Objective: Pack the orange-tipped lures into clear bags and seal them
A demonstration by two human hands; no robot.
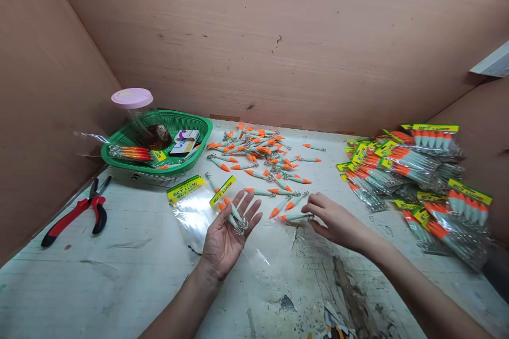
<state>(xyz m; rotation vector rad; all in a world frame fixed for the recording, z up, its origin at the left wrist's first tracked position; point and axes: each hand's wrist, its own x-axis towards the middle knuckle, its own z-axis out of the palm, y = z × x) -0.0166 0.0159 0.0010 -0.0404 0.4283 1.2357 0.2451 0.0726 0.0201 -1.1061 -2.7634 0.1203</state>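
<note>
Near the middle of the frame, a few lures [235, 213] are carried on the upturned palm of the left hand [227, 241], beside the thumb; its fingers are spread and slightly curled, and the exact count is hidden by overlap. To the right of it, the hooked end of a single lure [293, 217] is pinched by the fingers of the right hand [338, 222], with its orange tip pointed left.

Just behind the left hand, a bag [221, 192] with a yellow and green header is seen, partly covered by the hand. More flat bags [189, 217] are stacked just left of it. Loose pale lures with orange tips are heaped in a pile [258, 143] at upper centre, and others are scattered from there down toward the right hand.

At the right of the frame, filled packs [374, 164] are piled in two overlapping groups. At upper left, a green basket [209, 127] is set on the counter [131, 275]; in it are placed a jar [157, 135] with a pink lid and brown contents, a small box [185, 140] and a pack of red-and-yellow lures [135, 153]. Red-handled pliers [95, 200] are laid open below the basket, at left.
</note>
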